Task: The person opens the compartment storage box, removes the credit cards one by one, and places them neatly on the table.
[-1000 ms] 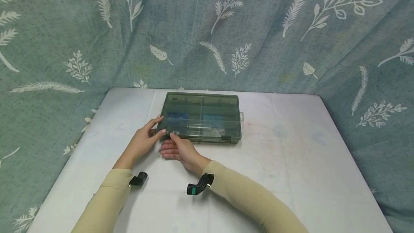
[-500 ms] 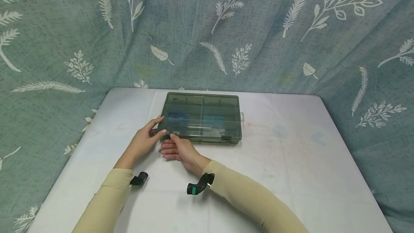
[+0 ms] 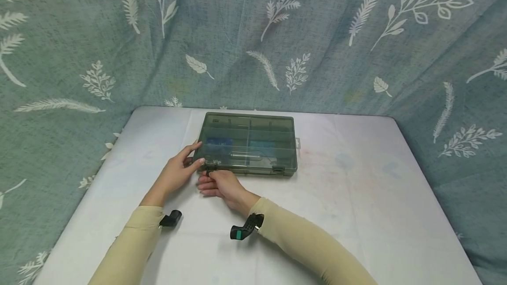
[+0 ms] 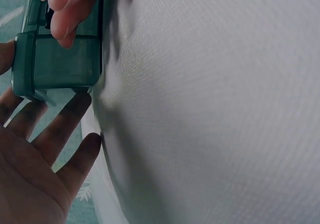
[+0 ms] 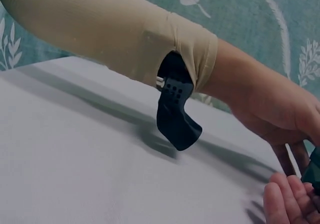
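While left grip (image 3: pixel 175 172) loosely splayed against the box (image 3: pixel 273 133), right grip (image 3: pixel 225 185) at a half-hidden latch (image 3: pixel 211 167), its hold unclear.

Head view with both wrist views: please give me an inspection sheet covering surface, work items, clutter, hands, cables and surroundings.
Surface: white table, with creases and faint pinkish and bluish marks right of the box.
Work items: tinted see-through box, lid down; inside show a blue item, a turquoise item and an elongated clear shape, none identifiable.
Clutter: nothing seen.
Hands: left hand, fingers spread at the box's left end, thumb by the near corner; right hand at the front edge's left end, its exact contact partly hidden.
Cables: nothing seen on the table.
Surroundings: blue-green leaf-patterned fabric behind and on both sides.
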`<action>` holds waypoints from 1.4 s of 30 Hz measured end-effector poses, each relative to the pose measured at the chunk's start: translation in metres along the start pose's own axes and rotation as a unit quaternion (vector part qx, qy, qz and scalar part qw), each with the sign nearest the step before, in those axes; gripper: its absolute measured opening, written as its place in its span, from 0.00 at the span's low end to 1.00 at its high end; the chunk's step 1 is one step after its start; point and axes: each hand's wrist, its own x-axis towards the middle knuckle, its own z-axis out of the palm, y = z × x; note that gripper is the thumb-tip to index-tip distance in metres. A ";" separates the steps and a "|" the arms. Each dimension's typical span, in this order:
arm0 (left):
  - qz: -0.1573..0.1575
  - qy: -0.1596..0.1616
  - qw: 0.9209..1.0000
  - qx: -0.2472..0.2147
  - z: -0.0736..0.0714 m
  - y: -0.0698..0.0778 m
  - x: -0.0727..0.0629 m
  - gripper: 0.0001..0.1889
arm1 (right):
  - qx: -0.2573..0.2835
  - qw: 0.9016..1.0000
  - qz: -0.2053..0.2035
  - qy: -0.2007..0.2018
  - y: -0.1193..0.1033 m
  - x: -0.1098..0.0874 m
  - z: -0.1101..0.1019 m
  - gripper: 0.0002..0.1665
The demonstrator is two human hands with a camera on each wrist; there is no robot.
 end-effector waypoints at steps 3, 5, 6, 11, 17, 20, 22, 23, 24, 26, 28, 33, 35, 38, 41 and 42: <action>-0.001 0.000 1.000 -0.002 -0.001 0.000 0.000 0.36 | -0.003 1.000 0.002 -0.007 -0.001 -0.001 0.000 0.21; -0.001 -0.001 1.000 -0.003 -0.001 0.000 0.000 0.36 | -0.004 1.000 0.001 -0.011 -0.001 -0.001 0.000 0.21; 0.000 -0.001 1.000 -0.002 -0.001 0.001 0.000 0.37 | -0.004 1.000 0.000 -0.012 -0.002 -0.001 0.000 0.22; -0.001 -0.002 1.000 -0.001 0.000 0.001 0.000 0.36 | -0.002 1.000 -0.004 -0.018 0.000 -0.002 -0.001 0.22; -0.002 -0.004 1.000 -0.002 0.000 0.002 -0.001 0.35 | -0.007 1.000 -0.008 -0.023 0.001 -0.005 -0.003 0.22; -0.003 -0.002 1.000 0.000 0.000 0.002 -0.001 0.35 | -0.009 1.000 -0.010 -0.018 0.000 -0.008 -0.005 0.21; -0.004 -0.001 1.000 0.002 0.001 0.002 -0.001 0.35 | -0.011 1.000 -0.011 -0.012 0.000 -0.010 -0.006 0.20; -0.005 -0.001 1.000 0.002 0.001 0.002 -0.001 0.35 | -0.010 1.000 -0.012 -0.010 0.000 -0.011 -0.007 0.19; -0.005 -0.001 1.000 0.002 0.001 0.002 -0.001 0.35 | -0.010 1.000 -0.013 -0.007 -0.001 -0.012 -0.007 0.18; -0.006 -0.001 1.000 0.002 0.000 0.002 -0.001 0.35 | -0.013 1.000 -0.014 -0.003 -0.002 -0.014 -0.009 0.18; -0.007 -0.001 1.000 0.002 0.000 0.002 -0.001 0.35 | -0.018 1.000 -0.016 -0.002 -0.003 -0.015 -0.011 0.19; -0.010 -0.001 1.000 0.006 0.000 0.002 -0.001 0.36 | -0.026 1.000 -0.015 0.001 -0.004 -0.020 -0.018 0.23; -0.010 -0.002 1.000 0.006 0.000 0.002 -0.001 0.35 | -0.026 1.000 -0.015 0.003 -0.004 -0.022 -0.022 0.25; -0.011 -0.003 1.000 0.004 0.000 0.002 -0.001 0.35 | -0.030 0.999 -0.018 0.004 -0.006 -0.025 -0.028 0.24; -0.011 -0.005 1.000 0.004 0.000 0.002 0.000 0.35 | -0.038 0.999 -0.019 0.003 -0.007 -0.030 -0.034 0.23; -0.011 -0.006 1.000 0.003 0.000 0.002 0.000 0.35 | -0.040 0.999 -0.019 0.003 -0.007 -0.031 -0.036 0.23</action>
